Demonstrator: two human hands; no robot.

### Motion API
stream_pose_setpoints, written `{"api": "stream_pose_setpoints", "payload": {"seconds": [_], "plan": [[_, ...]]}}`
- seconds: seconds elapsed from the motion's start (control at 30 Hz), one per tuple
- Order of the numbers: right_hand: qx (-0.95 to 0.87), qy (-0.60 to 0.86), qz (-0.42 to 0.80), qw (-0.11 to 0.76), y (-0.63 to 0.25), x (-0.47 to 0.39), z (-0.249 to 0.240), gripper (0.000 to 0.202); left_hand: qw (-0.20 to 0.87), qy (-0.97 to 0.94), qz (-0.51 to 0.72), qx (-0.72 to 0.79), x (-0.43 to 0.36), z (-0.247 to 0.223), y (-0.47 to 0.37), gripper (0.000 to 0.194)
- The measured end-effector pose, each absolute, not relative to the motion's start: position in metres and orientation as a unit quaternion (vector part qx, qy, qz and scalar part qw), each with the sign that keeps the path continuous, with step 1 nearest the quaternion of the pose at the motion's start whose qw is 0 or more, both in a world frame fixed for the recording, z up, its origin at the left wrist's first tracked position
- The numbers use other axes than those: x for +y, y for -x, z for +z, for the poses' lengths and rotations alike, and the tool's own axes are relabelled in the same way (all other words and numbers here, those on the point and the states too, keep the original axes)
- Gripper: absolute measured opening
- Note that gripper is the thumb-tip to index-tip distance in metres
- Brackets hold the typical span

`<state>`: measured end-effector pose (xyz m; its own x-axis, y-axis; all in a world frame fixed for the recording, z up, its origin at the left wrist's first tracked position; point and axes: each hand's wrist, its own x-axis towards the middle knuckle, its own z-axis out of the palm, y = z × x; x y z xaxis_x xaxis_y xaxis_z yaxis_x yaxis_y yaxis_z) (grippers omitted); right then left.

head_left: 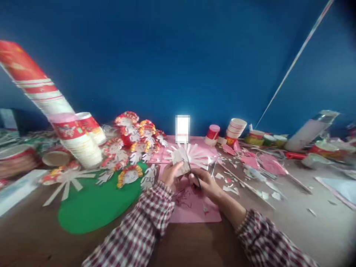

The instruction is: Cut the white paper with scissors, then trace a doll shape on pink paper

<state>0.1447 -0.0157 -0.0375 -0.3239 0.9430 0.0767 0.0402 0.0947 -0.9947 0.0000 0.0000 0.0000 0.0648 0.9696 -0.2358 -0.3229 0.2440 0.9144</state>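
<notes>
My left hand (171, 175) pinches a small pale piece of paper (180, 160) above the middle of the table. In my right hand (207, 184) is a pair of scissors (198, 180) with dark handles. Its blades point up and away, against the right side of the paper. Under both hands lies a pink sheet (194, 213) with dark line drawings. Just beyond them, a cup cut into white strips (198, 152) is spread out on another pink sheet. The fine outline of the held paper is blurred.
At left, a green paper oval (97, 207) lies below several paper figures (130, 174). Tall stacked paper cups (75, 141) lean at far left. On the right are paper scraps (230, 189), a thin stick (250, 187), pink cutouts (271, 163) and more cups (236, 129). A blue wall (139, 66) stands behind.
</notes>
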Motion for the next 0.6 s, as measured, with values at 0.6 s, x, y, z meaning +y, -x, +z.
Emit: {"api": "stream_pose_setpoints", "payload": {"seconds": [0.6], "plan": [[-0.599,0.407,0.555,0.409,-0.146,-0.02,-0.036,0.035,0.687,-0.279,0.529,0.413,0.014,-0.027,-0.001,0.02]]}}
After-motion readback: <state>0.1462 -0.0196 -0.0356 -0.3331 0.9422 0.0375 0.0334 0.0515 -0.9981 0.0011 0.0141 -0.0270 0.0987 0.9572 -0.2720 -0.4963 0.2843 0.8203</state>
